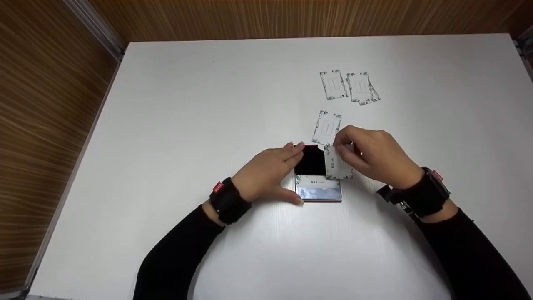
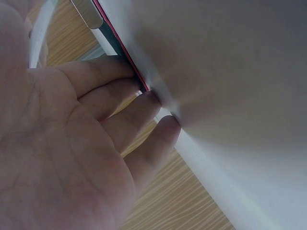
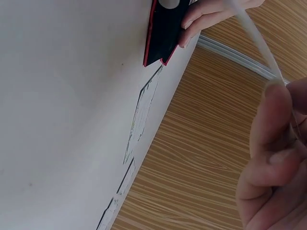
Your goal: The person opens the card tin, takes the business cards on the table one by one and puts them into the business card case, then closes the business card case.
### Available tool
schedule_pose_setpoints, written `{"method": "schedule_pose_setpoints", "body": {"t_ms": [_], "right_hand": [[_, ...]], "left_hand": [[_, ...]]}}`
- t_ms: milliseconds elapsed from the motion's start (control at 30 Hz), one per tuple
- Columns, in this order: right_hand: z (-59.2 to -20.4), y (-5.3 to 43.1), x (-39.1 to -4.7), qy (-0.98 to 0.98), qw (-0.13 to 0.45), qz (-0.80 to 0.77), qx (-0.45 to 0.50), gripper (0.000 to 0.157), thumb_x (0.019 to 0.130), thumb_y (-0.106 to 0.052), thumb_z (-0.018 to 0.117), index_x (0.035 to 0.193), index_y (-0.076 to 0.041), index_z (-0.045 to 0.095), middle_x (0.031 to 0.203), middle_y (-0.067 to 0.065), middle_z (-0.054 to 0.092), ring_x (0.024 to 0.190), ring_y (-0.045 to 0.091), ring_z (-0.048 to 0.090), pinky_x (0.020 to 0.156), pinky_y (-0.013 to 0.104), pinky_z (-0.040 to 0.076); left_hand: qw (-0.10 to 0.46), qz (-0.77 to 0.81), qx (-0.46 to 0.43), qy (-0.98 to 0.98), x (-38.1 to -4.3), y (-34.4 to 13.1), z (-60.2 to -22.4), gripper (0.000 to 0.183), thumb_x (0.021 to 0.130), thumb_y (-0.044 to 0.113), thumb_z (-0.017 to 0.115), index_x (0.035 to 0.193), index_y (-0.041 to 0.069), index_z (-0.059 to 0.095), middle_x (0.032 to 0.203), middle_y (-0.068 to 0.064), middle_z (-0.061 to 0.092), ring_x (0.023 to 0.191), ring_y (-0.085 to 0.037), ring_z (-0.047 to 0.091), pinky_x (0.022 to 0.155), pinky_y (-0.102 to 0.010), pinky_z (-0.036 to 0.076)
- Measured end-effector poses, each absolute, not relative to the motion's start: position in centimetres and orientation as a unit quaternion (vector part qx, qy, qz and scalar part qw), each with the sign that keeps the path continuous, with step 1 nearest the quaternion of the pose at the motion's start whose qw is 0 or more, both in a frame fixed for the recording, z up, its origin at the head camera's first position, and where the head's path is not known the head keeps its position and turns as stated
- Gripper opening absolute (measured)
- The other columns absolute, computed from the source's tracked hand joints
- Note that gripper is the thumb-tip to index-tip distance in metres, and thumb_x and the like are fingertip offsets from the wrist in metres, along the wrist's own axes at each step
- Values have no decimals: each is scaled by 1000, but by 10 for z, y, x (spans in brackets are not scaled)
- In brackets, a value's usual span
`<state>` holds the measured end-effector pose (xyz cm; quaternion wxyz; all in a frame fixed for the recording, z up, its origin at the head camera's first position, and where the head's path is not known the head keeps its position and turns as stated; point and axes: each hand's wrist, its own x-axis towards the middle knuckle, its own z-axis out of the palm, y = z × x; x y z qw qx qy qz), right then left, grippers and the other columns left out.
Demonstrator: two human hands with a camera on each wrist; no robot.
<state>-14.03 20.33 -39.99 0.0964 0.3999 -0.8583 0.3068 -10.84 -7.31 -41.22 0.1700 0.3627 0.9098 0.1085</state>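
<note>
A black business card case (image 1: 309, 161) with a reflective silver panel stands open on the table; red edging shows in the right wrist view. Its lower part holds a white card (image 1: 306, 181). My left hand (image 1: 270, 171) grips the case along its left side, fingers at the upper edge and thumb near the lower front corner. Between thumb and index finger my right hand (image 1: 374, 154) pinches a business card (image 1: 336, 166) with a leafy border, raised over the case's right side. From the right wrist, that card appears nearly edge-on (image 3: 259, 40).
Just beyond the case lies a leafy-bordered card (image 1: 327, 127). Farther back are another card (image 1: 334, 84) and a pair of overlapping cards (image 1: 360, 87). Wood-grain panels (image 1: 291, 18) stand along the back and left of the white table (image 1: 187, 104).
</note>
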Motion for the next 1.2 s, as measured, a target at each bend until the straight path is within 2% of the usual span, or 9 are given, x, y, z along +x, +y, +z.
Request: {"method": "schedule_pose_setpoints", "body": {"t_ms": [133,233,333,467,733,1000,1200], "right_hand": [[-400,203,-141,-852,102,314,407,25,90,3,56,109,-9,65,96,-3,71,63,4,48,57,18,42],[-401,203,-141,-849,110,312,412,42,87,9,53,121,-12,66,97,-3,67,63,4,45,58,15,39],[-401,204,-141,-847,120,306,418,50,83,11,53,125,-14,67,94,-1,62,61,3,43,56,14,38],[-402,204,-141,-846,127,303,420,48,82,11,54,119,-14,70,94,-1,62,60,3,44,55,15,38],[-403,202,-141,-834,124,330,424,32,83,6,57,109,-9,68,91,-3,70,63,5,52,55,18,41],[-403,203,-142,-834,117,329,427,27,84,5,60,106,-8,66,95,-3,73,66,4,58,56,20,47],[-403,202,-142,-834,111,329,429,27,83,7,60,104,-8,67,95,-3,72,68,3,54,57,20,46]], "left_hand": [[171,105,363,910,-108,-73,-413,113,77,75,66,156,5,30,167,-4,18,153,-21,19,122,-38,25],[173,104,362,910,-108,-73,-412,113,77,75,66,156,4,29,167,-4,18,153,-21,18,122,-38,25],[176,104,360,910,-108,-73,-412,113,77,76,66,157,5,29,167,-4,17,153,-21,18,122,-38,25],[179,103,357,911,-108,-73,-412,113,76,76,66,157,6,28,167,-3,16,154,-21,17,122,-39,25],[180,110,356,910,-108,-74,-411,113,76,75,67,157,5,28,167,-4,16,153,-22,17,122,-39,24],[181,114,355,910,-108,-74,-412,114,76,75,67,157,5,29,167,-3,16,153,-22,17,122,-39,24],[183,113,353,911,-108,-74,-412,115,75,76,67,157,5,28,167,-3,15,154,-22,17,122,-38,23]]}}
